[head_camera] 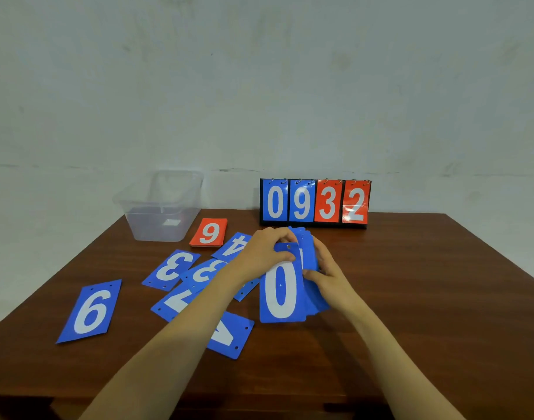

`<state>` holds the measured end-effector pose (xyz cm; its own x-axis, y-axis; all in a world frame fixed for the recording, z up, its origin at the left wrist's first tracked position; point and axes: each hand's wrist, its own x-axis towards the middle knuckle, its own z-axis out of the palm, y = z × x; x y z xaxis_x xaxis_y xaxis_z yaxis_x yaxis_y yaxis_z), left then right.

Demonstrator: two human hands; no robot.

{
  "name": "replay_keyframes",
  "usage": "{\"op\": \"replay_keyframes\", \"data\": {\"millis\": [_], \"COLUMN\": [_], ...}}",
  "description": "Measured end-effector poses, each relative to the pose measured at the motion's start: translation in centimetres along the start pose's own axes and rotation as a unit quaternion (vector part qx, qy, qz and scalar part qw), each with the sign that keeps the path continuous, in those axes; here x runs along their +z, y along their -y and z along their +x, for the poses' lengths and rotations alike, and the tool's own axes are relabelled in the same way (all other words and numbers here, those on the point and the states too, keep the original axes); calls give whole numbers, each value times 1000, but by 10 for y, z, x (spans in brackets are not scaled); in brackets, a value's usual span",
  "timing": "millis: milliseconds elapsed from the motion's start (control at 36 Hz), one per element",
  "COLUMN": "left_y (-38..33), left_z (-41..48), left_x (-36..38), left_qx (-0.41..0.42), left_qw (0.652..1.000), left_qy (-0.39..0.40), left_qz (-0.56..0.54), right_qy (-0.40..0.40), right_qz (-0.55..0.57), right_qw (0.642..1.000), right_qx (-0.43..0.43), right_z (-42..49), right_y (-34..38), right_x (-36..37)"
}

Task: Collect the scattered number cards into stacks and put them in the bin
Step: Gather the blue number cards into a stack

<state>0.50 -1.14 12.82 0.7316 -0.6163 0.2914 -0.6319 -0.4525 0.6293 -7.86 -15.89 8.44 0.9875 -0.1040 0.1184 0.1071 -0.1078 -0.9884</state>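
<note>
The task is about half done, as I judge it. The left hand (265, 250) and the right hand (329, 272) together hold a blue stack (281, 286) over the table (426, 298), with a "0" card in front; the left thumb and fingers pinch the top of this card near its hole; the right fingers are curled round the right side of the bundle, whose cards are fanned and not yet squared.

A red stack (209, 233) with "9" on top lies gathered just beside the clear bin (159, 207), not in it; whether the bin holds any card I cannot tell; only a pale patch shows at its bottom.

To the left, blue cards lie loose: a "6" card (91, 310) apart from the rest; a "3" card (170, 269) touching a second "3" card (206, 271); a "4" card (234, 245); what looks like a "7" card (176, 301); and a half-hidden card (229, 334) under the left forearm.

What is left, I think, is to pick these up, even the stack, and put both stacks in the bin.
</note>
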Motion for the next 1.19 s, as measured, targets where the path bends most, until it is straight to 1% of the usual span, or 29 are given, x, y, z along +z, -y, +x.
{"op": "replay_keyframes", "data": {"millis": [139, 222, 306, 389, 444, 528, 583, 639, 722, 778, 889, 1000, 1111, 1194], "left_y": [14, 23, 29, 38, 46, 65, 80, 97, 125, 140, 158, 168, 168, 159], "left_z": [1, 2, 1, 1, 3, 8, 13, 22, 39, 50, 70, 84, 93, 94], "left_x": [14, 22, 28, 32, 32, 28, 23, 16, 5, 1, 5, 14, 15, 15], "left_qx": [18, -4, -19, -29, -38, -58, -97, -159, -254, -283, -284, -277, -270, -256], "left_qw": [996, 993, 992, 993, 995, 996, 993, 984, 959, 947, 937, 927, 923, 918], "left_qy": [-81, -118, -120, -106, -91, -62, -51, -45, -9, 20, 70, 105, 107, 132], "left_qz": [45, 17, -24, -38, -21, 20, 40, 65, 128, 153, 192, 230, 251, 275], "right_qy": [-13, -20, -32, -43, -50, -82, -104, -121, -134, -137, -139, -145, -144, -149], "right_qz": [27, 40, 43, 32, 20, -4, -9, -7, -4, -3, -4, 6, 9, 3], "right_qw": [999, 999, 998, 998, 998, 996, 994, 992, 990, 989, 989, 988, 987, 986], "right_qx": [12, 24, 29, 30, 34, 42, 44, 44, 46, 51, 53, 55, 66, 71], "right_z": [3, 6, 12, 21, 28, 41, 52, 65, 87, 101, 126, 143, 151, 151], "right_y": [-5, -11, -17, -22, -27, -34, -39, -42, -49, -53, -60, -69, -75, -78], "right_x": [1, 3, 5, 8, 9, 7, 4, 0, -6, -8, -11, -12, -13, -15]}}
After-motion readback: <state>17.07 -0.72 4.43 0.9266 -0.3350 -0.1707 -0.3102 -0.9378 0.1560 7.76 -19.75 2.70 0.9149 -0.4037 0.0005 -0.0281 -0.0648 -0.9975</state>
